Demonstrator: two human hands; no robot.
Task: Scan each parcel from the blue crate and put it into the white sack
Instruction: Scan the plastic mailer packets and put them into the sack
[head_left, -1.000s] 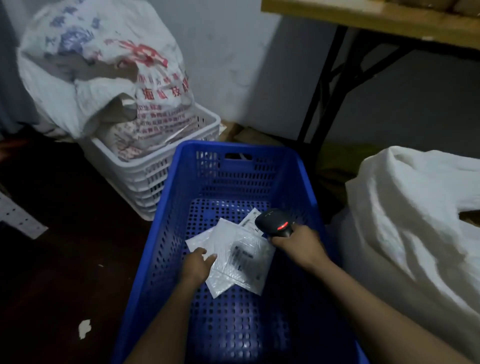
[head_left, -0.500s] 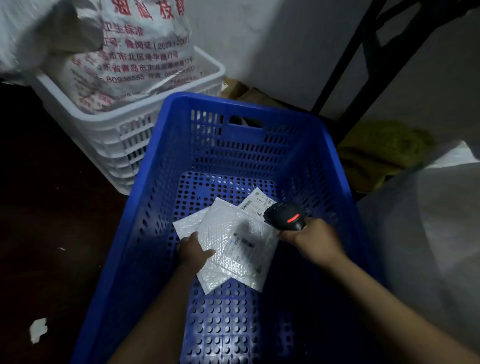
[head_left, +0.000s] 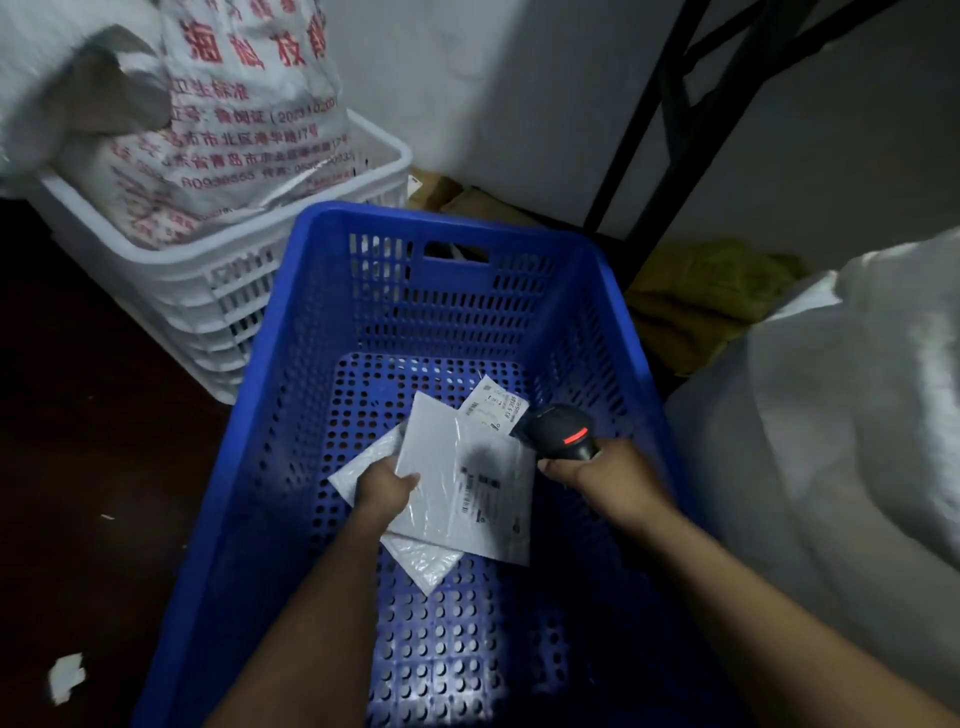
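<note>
The left hand (head_left: 387, 488) pinches the top parcel (head_left: 467, 488) label-up, so the scanner (head_left: 563, 434) gripped in the right hand (head_left: 605, 480) beside it can read it.

The flat white plastic parcel (head_left: 447, 457) covers most of a white bubble mailer (head_left: 423, 564), and its barcode label (head_left: 475, 491) blurs unreadably.

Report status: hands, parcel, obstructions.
Left hand grips flat white plastic parcel inside blue perforated plastic crate. Right hand holds black handheld scanner. Label faces up, unobstructed.
</note>
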